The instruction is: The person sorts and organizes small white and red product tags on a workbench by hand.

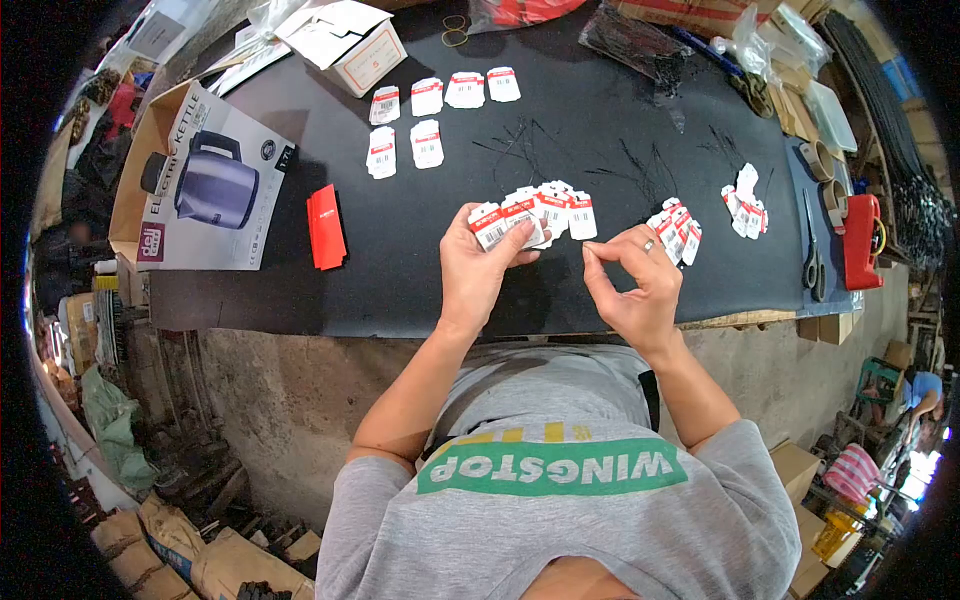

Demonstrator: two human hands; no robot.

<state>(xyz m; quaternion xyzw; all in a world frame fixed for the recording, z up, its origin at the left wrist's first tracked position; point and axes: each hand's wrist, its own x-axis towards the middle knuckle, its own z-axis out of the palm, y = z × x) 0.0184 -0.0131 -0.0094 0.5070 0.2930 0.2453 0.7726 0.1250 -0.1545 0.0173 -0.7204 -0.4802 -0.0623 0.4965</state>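
Observation:
My left hand is closed around a fanned bunch of red-and-white tags, thumb on top. Just to its right, my right hand has thumb and index finger pinched together near the bunch's right end; whatever lies between the fingertips is too small to make out. Loose tags lie in a pile beyond my right hand, and another small pile sits farther right. Thin black strings are scattered above the hands. Small stacks of tags stand in two rows at the upper left.
On the black table, a kettle box and red cards lie left. A white box is at the back. Scissors, tape rolls and a red tool lie right. Another person is at far right.

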